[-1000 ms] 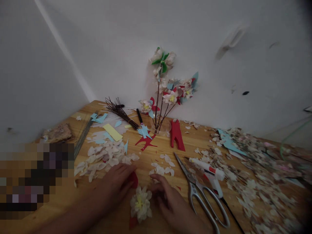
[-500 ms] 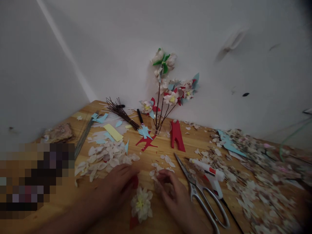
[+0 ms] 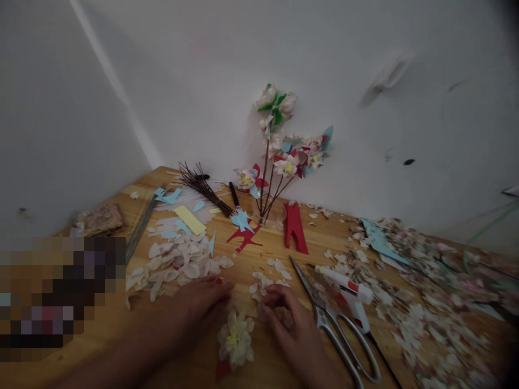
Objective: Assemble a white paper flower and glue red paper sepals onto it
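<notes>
On the wood table in front of me lies a pale flower with a yellow centre (image 3: 235,339), a red leaf-like piece (image 3: 223,370) under its lower left. To its upper left, my left hand (image 3: 200,300) is closed, fingers pointing right. A red piece (image 3: 219,280) peeks out at its upper edge and seems to be in its fingers, mostly hidden. My right hand (image 3: 292,319) rests to the flower's right, loosely curled, thumb and forefinger apart. Its fingertips are beside a few loose pale petals (image 3: 259,285); I see nothing clearly held.
Scissors (image 3: 320,302) and a white glue gun (image 3: 344,283) lie to the right, beside scattered petals (image 3: 421,324). Behind my left hand is a petal pile (image 3: 190,256). Farther back are a twig bundle (image 3: 208,194), red cut-outs (image 3: 295,227) and branches with flowers (image 3: 265,162).
The red piece at my left hand shows less and has shifted up, while that hand's fingers have straightened slightly. My right hand and the flower have stayed put.
</notes>
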Demonstrator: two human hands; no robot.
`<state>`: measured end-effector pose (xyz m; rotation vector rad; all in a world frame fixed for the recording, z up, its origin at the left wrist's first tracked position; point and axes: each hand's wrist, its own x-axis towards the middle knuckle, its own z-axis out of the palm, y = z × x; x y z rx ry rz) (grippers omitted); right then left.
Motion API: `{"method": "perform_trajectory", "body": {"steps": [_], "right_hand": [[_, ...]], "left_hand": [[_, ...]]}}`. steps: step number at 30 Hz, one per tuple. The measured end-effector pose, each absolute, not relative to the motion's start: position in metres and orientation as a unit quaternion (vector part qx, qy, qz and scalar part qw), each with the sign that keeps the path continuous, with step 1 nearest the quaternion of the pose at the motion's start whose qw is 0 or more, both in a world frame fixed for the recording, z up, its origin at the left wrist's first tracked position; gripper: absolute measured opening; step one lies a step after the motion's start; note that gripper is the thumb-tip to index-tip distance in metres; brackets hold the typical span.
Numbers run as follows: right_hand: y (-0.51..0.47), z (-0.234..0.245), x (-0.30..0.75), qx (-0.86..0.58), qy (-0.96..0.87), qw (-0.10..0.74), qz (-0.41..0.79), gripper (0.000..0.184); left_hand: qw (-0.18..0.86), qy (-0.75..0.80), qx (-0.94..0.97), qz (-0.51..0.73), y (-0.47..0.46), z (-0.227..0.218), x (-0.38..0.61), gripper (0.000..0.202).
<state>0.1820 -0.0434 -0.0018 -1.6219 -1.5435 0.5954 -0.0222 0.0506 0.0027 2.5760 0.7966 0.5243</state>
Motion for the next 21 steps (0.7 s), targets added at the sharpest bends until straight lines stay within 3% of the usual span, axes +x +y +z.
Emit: {"method": "perform_trajectory", "body": {"steps": [6,12,17,21], "right_hand": [[-0.045,0.001,0.175,-0.633,-0.578,0.434,0.277,0.018],[-0.039,0.014,0.156,-0.617,-0.557,0.437,0.344,0.026],[-0.028,0.019,0.14,-0.604,-0.578,0.416,0.358,0.038],[-0.02,0.018,0.13,-0.574,-0.551,0.491,0.355,0.032]], "left_hand": [[0.333,0.382,0.823,0.258,0.047,-0.006,-0.026,0.043],[0.413,0.321,0.762,0.381,0.036,-0.016,-0.023,0.074],[0.431,0.263,0.771,0.388,0.031,-0.019,-0.02,0.078],[0.463,0.279,0.75,0.383,0.031,-0.012,-0.02,0.077]]}}
